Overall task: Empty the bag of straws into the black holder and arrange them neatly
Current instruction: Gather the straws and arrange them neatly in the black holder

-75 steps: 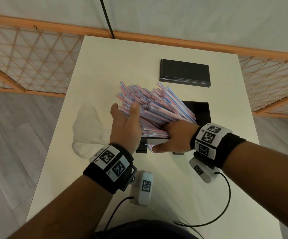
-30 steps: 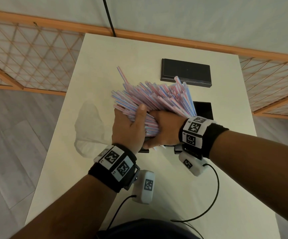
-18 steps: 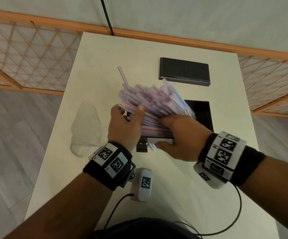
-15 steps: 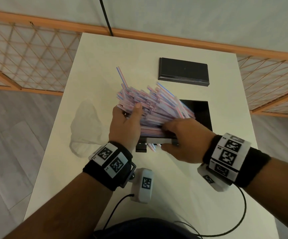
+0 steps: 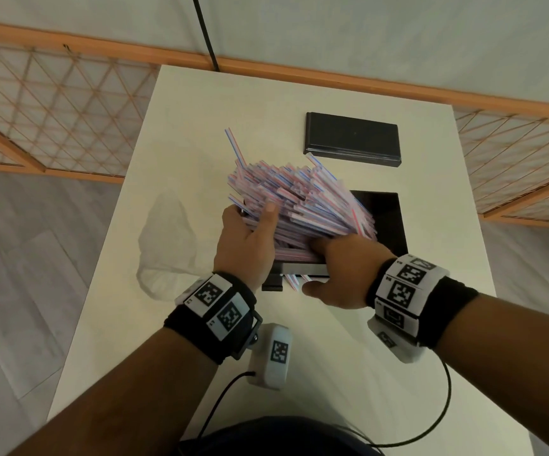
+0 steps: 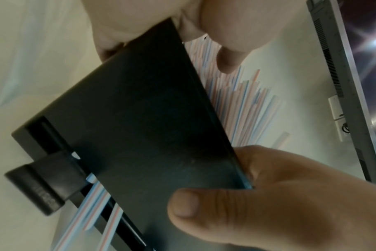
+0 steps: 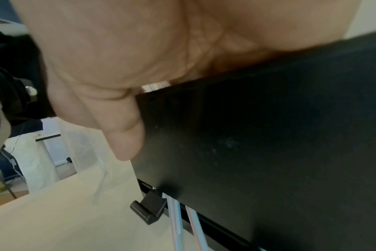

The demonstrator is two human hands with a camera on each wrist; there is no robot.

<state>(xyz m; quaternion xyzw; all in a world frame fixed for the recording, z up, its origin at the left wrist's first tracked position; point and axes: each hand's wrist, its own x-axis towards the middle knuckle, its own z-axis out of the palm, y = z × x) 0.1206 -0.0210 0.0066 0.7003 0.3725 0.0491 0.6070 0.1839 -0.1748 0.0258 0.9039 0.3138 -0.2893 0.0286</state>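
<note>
- Head view is showing the straws (image 5: pixel 302 209) piling up way above the black holder (image 5: pixel 381 225), mid-frame on the counter (image 5: pixel 332 373), fanning toward the upper left.
- Left hand (image 5: pixel 245 241) is cupping the left side of the pile, thumb lying on top; right hand (image 5: pixel 339 271) is pressing down at the near edge, fingers buried in the straws, so I can't tell if it's pinching any.
- Risk: one straw (image 5: pixel 233 146) is sticking out far, and pushing harder is probably going to flick it onto the counter.
- Left wrist view: a few straw ends (image 6: pixel 94 203) are already poking out through the bottom slot, so squashing could be shoving more out.
- Empty bag (image 5: pixel 167 238) is lying left of the hands, and the lid (image 5: pixel 352 138) is sitting further up.
</note>
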